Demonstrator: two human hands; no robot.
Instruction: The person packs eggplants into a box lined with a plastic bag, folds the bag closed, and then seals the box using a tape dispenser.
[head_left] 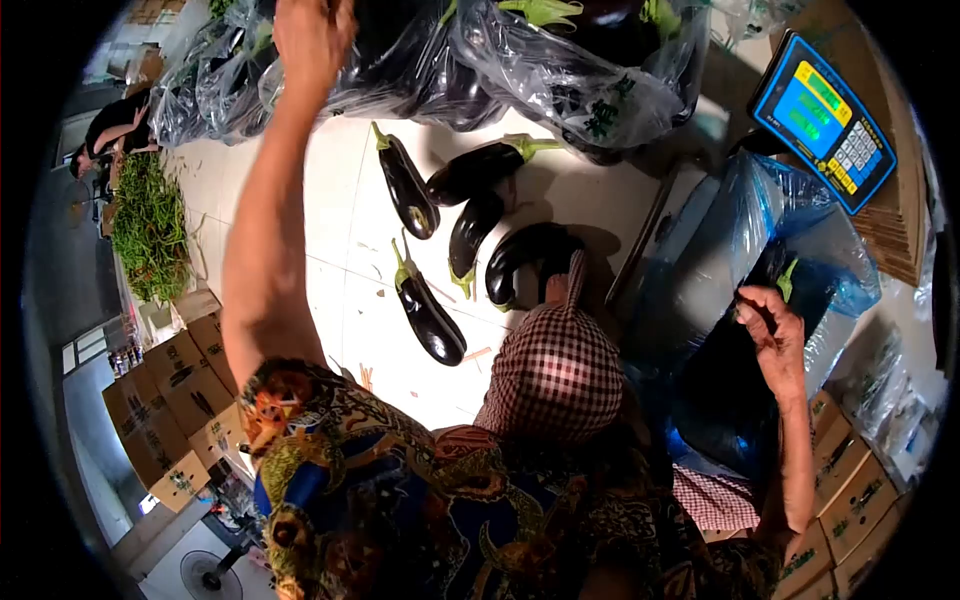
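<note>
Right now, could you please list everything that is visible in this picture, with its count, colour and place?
loose eggplants: five, dark purple, middle, on the white floor
clear bags: several, transparent, full of eggplants, along the top
blue bag: one, blue, right, below the scale
scale: one, blue display, top right
green vegetables: one pile, green, left
cardboard boxes: many, brown, lower left and lower right
another person: one, dark clothes, far upper left
fan: one, dark, bottom left
left hand: one, raised to the clear bags, grip hidden
right hand: one, fingers curled on the blue bag's edge
</note>
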